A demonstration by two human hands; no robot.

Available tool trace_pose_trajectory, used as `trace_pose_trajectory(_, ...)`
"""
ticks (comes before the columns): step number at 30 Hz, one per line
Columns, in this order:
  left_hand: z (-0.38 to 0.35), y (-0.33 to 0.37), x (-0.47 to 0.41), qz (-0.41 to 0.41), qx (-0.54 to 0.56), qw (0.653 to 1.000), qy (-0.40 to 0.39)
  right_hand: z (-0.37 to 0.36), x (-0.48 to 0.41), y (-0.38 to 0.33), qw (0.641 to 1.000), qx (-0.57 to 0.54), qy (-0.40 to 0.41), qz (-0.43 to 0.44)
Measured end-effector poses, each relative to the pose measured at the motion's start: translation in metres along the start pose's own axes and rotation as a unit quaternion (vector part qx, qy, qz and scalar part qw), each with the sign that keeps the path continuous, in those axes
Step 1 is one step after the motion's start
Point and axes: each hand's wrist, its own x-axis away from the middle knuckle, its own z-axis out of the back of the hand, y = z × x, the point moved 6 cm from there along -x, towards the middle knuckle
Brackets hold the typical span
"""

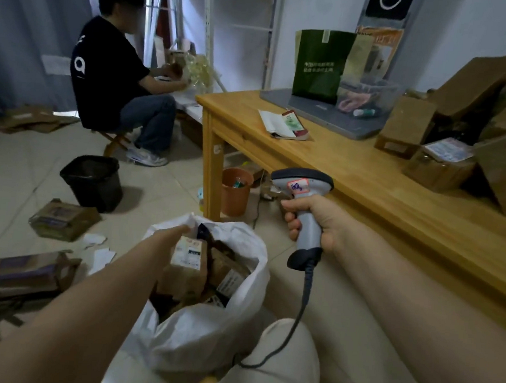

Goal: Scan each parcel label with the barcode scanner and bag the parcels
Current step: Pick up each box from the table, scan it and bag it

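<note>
My right hand [313, 221] grips the handle of a grey barcode scanner [301, 187] and holds it up beside the table edge; its cable hangs down over my knee. A white bag [195, 336] stands open on the floor between my arms, filled with several brown parcels. A labelled parcel [186, 264] lies on top. My left hand [179, 231] reaches across the bag's mouth and holds the far rim, with its fingers mostly hidden by the plastic. More brown parcels [443, 167] are piled on the wooden table [336, 166] at the right.
Two parcels [63, 219] [24, 272] and paper scraps lie on the tiled floor at the left. A black bin [94, 181] and an orange bin [235, 191] stand near the table leg. Another person [114, 73] sits working by the shelves. On the table's far end are a laptop and a green bag.
</note>
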Motion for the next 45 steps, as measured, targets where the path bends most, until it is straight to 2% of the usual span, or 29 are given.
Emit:
trace_pose_trajectory(1, -0.006, 0.008, 0.012, -0.014, 0.000, 1.000, -0.008, 0.002, -0.001, -0.001, 1.000, -0.004, 0.003, 0.001)
trace_pose_trajectory(5, -0.042, 0.056, 0.034, -0.078, -0.014, 0.996, 0.042, 0.021, 0.005, -0.012, 0.999, -0.036, 0.021, 0.020)
trace_pose_trajectory(8, -0.092, 0.108, 0.041, -0.150, -0.102, 0.982, 0.057, 0.051, 0.015, -0.028, 0.996, -0.060, 0.038, 0.054)
trace_pose_trajectory(13, -0.199, 0.189, 0.117, -0.312, -0.191, 0.930, -0.019, 0.125, 0.038, -0.057, 0.981, -0.109, 0.109, 0.121)
trace_pose_trajectory(18, -0.299, 0.224, 0.174, -0.386, -0.207, 0.893, -0.102, 0.204, 0.067, -0.072, 0.951, -0.196, 0.170, 0.166)
trace_pose_trajectory(23, -0.367, 0.235, 0.197, -0.408, -0.229, 0.875, -0.125, 0.265, 0.077, -0.069, 0.939, -0.230, 0.203, 0.155)
trace_pose_trajectory(28, -0.425, 0.245, 0.180, -0.421, -0.251, 0.861, -0.136, 0.301, 0.058, -0.066, 0.940, -0.238, 0.203, 0.137)
trace_pose_trajectory(36, -0.500, 0.260, 0.164, -0.432, -0.287, 0.849, -0.097, 0.340, 0.022, -0.071, 0.939, -0.245, 0.207, 0.122)
trace_pose_trajectory(41, -0.518, 0.270, 0.150, -0.428, -0.262, 0.862, -0.069, 0.347, 0.014, -0.072, 0.940, -0.243, 0.203, 0.126)
trace_pose_trajectory(45, -0.498, 0.278, 0.137, -0.427, -0.297, 0.852, -0.059, 0.341, 0.014, -0.067, 0.941, -0.247, 0.194, 0.124)
